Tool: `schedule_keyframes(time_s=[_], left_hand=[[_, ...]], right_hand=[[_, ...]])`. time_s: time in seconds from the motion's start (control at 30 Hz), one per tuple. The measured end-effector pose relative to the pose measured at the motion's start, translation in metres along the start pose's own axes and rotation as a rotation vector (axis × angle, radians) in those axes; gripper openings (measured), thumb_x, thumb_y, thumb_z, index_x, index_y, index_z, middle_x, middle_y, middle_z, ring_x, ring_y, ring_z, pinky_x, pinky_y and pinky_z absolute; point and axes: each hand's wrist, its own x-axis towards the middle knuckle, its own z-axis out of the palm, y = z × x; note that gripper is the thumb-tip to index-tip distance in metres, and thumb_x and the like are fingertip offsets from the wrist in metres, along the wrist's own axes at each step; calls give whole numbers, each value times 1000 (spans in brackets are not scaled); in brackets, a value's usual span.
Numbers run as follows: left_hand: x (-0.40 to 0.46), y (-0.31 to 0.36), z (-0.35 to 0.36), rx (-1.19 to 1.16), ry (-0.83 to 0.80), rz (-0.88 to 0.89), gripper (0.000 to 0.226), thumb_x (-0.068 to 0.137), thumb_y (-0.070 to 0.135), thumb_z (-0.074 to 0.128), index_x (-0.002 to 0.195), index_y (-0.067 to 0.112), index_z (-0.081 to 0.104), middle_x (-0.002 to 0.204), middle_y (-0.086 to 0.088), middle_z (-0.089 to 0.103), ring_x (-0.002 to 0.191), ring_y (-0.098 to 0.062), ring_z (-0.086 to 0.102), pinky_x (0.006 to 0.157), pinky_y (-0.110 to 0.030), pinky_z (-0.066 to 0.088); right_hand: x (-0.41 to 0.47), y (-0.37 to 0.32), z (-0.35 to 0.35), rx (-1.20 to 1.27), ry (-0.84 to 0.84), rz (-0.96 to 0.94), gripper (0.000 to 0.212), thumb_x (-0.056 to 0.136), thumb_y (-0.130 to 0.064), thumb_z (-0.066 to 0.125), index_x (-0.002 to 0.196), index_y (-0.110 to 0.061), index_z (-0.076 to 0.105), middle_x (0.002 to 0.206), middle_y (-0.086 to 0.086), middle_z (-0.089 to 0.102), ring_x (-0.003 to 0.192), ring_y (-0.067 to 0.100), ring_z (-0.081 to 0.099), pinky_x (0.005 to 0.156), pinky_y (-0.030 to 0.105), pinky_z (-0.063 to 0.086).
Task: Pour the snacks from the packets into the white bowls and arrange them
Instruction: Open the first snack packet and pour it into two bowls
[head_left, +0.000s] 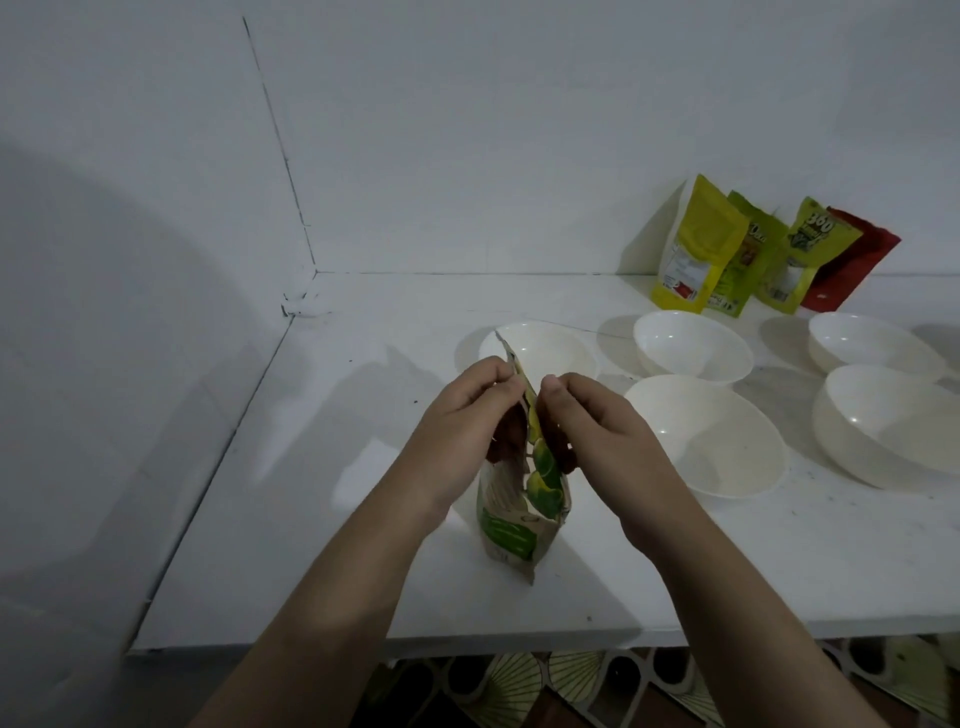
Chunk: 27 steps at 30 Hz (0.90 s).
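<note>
**Packet held upright at its top edge by both hands**

1. White counter (322, 467): a flat surface set into a corner formed by two white walls. It bears all items listed below. Patterned floor tiles show beneath its front edge.

2. White bowls: five in total, all upright, on the right half of the counter.
   - Near centre bowl (711, 441), just right of the hands.
   - Near right bowl (893, 421), partly cut by the picture's edge.
   - Back left bowl (550, 348), directly behind the held packet and partly hidden by it.
   - Back centre bowl (691, 345).
   - Back right bowl (872, 345).

3. Spare packets: four pouches standing in a row against the back wall, behind the bowls, leaning and overlapping. From left: yellow pouch (693, 249), green pouch (748, 265), second green pouch (808, 254), red pouch (852, 260).

4. Held packet (514, 519): beige with green and yellow print. Its base sits on the counter near the front edge. Long axis vertical with a slight tilt; the mouth points up and away from the person, toward the back left bowl.

5. Left hand (467, 415): fingers curled, pinching the left side of the packet's top edge.

6. Right hand (592, 426): fingers curled, thumb and fingertips pinching the right side of the same edge
</note>
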Motion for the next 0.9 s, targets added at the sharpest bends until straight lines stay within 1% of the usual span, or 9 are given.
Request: schedule_keyframes(time_s=[0.07,0.17,0.33,0.4,0.5,0.6,0.67,0.77,0.9], left_hand=[[-2,1,-1,-22,-73,0,29,101,23,47,73,18,49,61,4,45,57,-10,42,61,-27,35],[-5,2,0,-3,-127,33,31,101,20,48,71,21,56,57,9,44,54,-5,41,57,-20,35],[-7,-1,-4,52,-127,80,21,101,16,47,91,3,60,57,10,45,54,-2,42,53,-12,36],[-9,0,-9,26,-117,77,22,100,12,47,85,2,58,55,9,43,53,-3,40,52,-12,35],[-12,2,-15,-47,-110,71,32,99,12,47,68,16,52,54,12,39,53,-4,37,54,-14,33],[-15,3,-16,4,-42,103,40,99,13,47,60,26,47,55,15,39,54,-3,37,56,-17,34],[-14,3,-18,57,39,141,40,97,14,48,59,26,46,56,13,37,55,-6,35,57,-23,33],[-14,3,-29,151,162,223,34,93,15,50,60,23,47,57,8,36,56,-9,35,57,-28,32],[-17,7,-49,310,328,344,27,89,14,53,62,17,49,51,10,39,50,-4,35,49,-15,28]], right_hand=[[-3,-7,-1,27,-39,48,48,100,-49,42,85,-9,63,79,13,62,70,12,56,72,34,48],[-7,-19,-3,61,-107,98,48,99,-53,39,84,-18,68,73,-1,69,68,8,62,72,34,51],[-7,-24,2,-10,-105,55,49,99,-47,44,99,-1,61,90,21,64,73,18,58,71,41,52],[-7,-25,6,-10,-116,36,46,101,-44,43,96,-2,61,88,21,64,71,17,57,68,36,50],[-5,-26,10,-41,-103,35,42,103,-39,40,97,-6,64,86,18,63,68,14,56,65,30,49],[-4,-28,12,-88,-89,15,43,102,-34,40,95,4,59,72,13,57,61,9,53,58,24,47],[-3,-30,13,-139,-75,-20,44,102,-32,42,91,8,56,68,11,51,60,10,49,58,27,44],[-2,-30,8,-299,-20,-73,44,98,-31,44,86,11,54,75,27,52,61,16,45,59,33,42],[-5,-31,-4,-387,6,-50,38,97,-30,46,80,1,63,74,13,64,60,14,59,60,33,56]])
